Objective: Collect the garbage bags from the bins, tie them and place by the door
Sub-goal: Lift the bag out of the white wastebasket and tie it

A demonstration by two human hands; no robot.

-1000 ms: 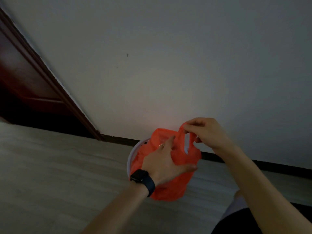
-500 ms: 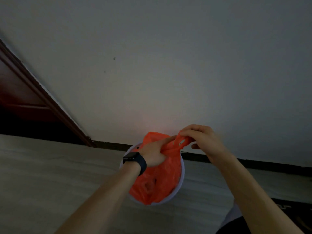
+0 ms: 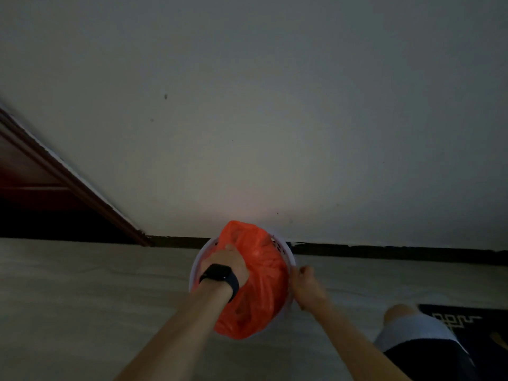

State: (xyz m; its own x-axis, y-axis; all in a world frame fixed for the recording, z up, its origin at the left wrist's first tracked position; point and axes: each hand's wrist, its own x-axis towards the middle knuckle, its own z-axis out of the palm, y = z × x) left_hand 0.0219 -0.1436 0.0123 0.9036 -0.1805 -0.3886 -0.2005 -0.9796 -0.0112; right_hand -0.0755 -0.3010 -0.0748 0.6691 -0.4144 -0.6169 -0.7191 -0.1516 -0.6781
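One knee (image 3: 398, 312), bare, lower right; beside it one dark rug (image 3: 492, 324) with a pale border pattern.
Two hands, forearms reaching forward.
Left hand (image 3: 229, 258): one black watch (image 3: 220, 274) at the wrist, fingers curled round the gathered top of the bag.
Right hand (image 3: 305, 284): against the bin's right side, blurred; whether it grips cannot be told.
One bag (image 3: 258, 287), orange, bulging, sitting in the bin and rising above its rim.
One bin (image 3: 195, 266), white, round, perforated wall, on the pale floor (image 3: 82, 298) near the wall.
One dark skirting (image 3: 384, 250); one plain wall (image 3: 275, 105); one red-brown door (image 3: 30, 177), far left.
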